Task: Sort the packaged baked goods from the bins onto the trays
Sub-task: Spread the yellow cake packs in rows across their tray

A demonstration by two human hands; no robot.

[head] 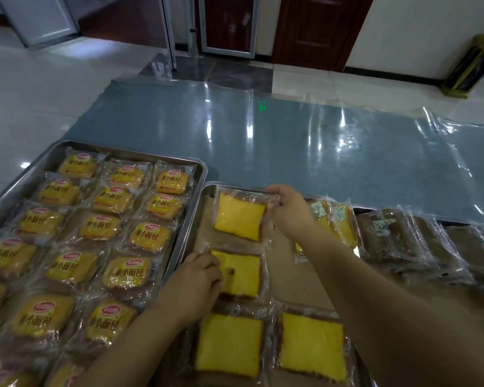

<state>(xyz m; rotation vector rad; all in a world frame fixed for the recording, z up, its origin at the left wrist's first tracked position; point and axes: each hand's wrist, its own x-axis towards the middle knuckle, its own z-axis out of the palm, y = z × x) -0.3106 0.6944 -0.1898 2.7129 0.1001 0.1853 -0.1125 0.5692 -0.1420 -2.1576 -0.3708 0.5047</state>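
— What is the middle tray [200, 219] made of?
— Shiny metal. It is rectangular, with rounded corners and a low rim. Four square yellow sponge slices lie flat in it, each sealed in a clear, crinkly wrapper. The far slice [239, 219] is at its far left corner and the second slice [242, 275] is just nearer. The near-left slice [228, 344] and the near-right slice [312, 347] lie side by side at its near end.
— And the hands?
— The right hand [291, 210] has its grip closed on the far slice, pinching the wrapper's top right corner. The left hand [196, 280] has its grip curled over the left edge of the second slice, which lies flat on the tray's floor.
— What sits left of the middle tray?
— The left tray [17, 181], of the same metal, just beside it. It is packed with small bread packets [148, 236]. They are puffy and glossy, with yellow printed labels and a red badge. They lie in three columns. Five rows show, and nearer ones are cut off by the frame's edge.
— And to the right?
— Behind the right hand, more yellow packets [338, 222] stand on edge; I cannot count them. Further right of the middle tray, several brown packets [402, 238] in clear wrap lean in a row.
— Underneath?
— A grey-blue glossy surface [291, 141] under a wrinkled clear film [444, 129].
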